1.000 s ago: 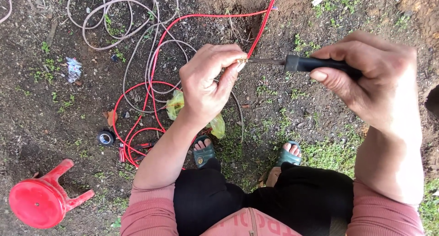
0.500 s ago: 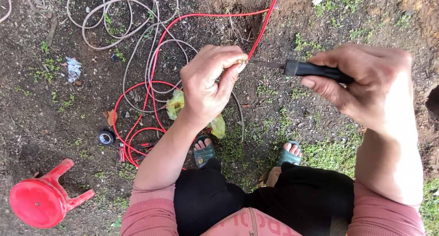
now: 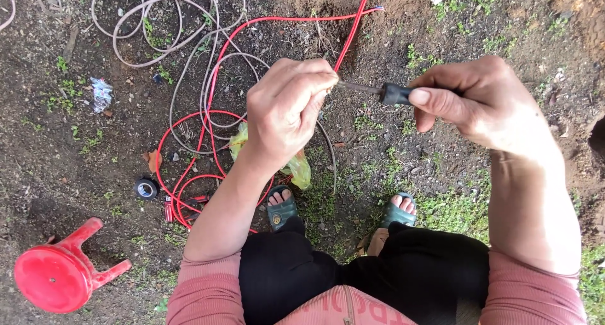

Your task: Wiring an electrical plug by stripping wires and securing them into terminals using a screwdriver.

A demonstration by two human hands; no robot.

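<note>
Red wire (image 3: 348, 40), running up from the dirt, is pinched in the closed left hand (image 3: 287, 108) while the closed right hand (image 3: 479, 104) holds a black-handled tool (image 3: 394, 94) whose thin tip meets it; steady, gentle pressure away from the fingers seems wise.

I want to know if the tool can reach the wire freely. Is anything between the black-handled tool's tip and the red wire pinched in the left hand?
Nothing visible: the black-handled tool in the right hand points straight at the left hand pinching the red wire.
</note>
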